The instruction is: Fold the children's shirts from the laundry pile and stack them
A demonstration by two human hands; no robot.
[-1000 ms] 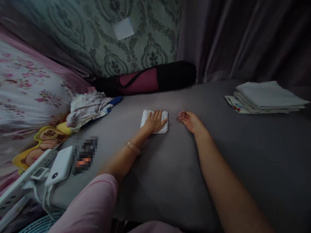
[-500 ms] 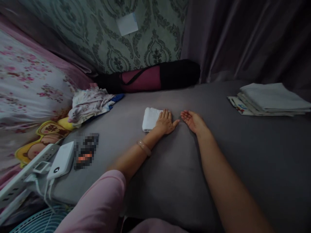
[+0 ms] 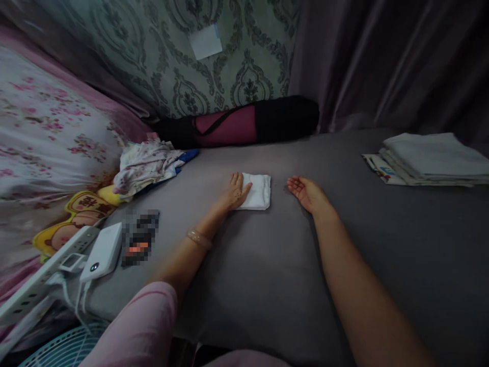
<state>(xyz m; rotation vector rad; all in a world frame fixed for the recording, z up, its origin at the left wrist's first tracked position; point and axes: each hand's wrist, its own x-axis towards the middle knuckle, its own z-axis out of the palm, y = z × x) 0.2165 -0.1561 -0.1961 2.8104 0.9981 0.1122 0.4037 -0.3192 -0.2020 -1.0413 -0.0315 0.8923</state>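
A small white folded cloth (image 3: 259, 192) lies flat on the grey sheet (image 3: 267, 275), in the middle of the view. My left hand (image 3: 235, 193) rests on its left side, fingers stretched out and thumb spread across the top; a bangle circles that wrist. To the right of the cloth, apart from it, my right hand (image 3: 304, 192) lies on the sheet with the palm turned toward the cloth. Its fingers are loosely curved, and nothing shows in them.
Folded cloths (image 3: 435, 158) are stacked at the right. A black and maroon long bag (image 3: 237, 125) lies along the wall. Crumpled clothes (image 3: 147, 165), a white power bank (image 3: 101, 252), a power strip (image 3: 49, 270) and a fan (image 3: 63, 349) are on the left.
My left hand has slid leftward over the white cloth, from its right side to its left side, uncovering the right part. My right hand stays about where it was.
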